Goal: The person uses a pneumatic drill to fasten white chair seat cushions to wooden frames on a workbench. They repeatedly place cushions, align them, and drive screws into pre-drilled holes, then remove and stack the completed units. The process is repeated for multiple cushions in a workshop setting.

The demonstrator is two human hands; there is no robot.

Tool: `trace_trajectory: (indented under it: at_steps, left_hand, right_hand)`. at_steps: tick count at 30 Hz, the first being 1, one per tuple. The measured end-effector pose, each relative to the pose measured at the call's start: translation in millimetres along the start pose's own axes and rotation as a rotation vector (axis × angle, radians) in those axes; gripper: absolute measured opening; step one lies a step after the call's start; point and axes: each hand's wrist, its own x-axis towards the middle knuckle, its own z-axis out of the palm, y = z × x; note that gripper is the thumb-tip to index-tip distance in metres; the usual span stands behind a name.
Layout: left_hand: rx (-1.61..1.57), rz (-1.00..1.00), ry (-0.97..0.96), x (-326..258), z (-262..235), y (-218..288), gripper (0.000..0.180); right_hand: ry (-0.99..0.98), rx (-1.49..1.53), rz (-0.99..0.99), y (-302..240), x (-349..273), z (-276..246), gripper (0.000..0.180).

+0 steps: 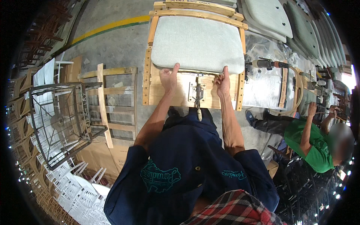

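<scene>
A light grey seat cushion point(197, 43) lies on a wooden workbench jig point(176, 93) in front of me. My left hand point(168, 78) presses at the cushion's near left edge, thumb up against the fabric. At the near right corner my right hand point(223, 80) pinches the cushion's edge. A metal clamp fitting point(197, 93) sits on the board between my hands. My forearms come up from a dark blue shirt.
A power drill point(267, 64) lies to the right on plastic-wrapped parts. A person in a green shirt point(313, 144) works at the right. More grey cushions point(273, 17) are stacked at the top right. A wooden chair frame point(107, 101) and a wire rack point(60, 120) stand at the left.
</scene>
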Motion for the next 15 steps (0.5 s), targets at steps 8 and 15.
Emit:
trace_trajectory:
  at_steps: [8,15]
  left_hand:
    - [0.152,-0.040,-0.230,21.3,10.0,-29.7,0.085]
    - [0.220,0.063,-0.201,-5.8,-2.9,-2.1,0.068]
  right_hand:
    - [0.007,-0.166,-0.076,-1.5,-1.3,-2.5,0.056]
    - [0.047,-0.301,-0.241,6.9,-6.0,-17.5,0.065]
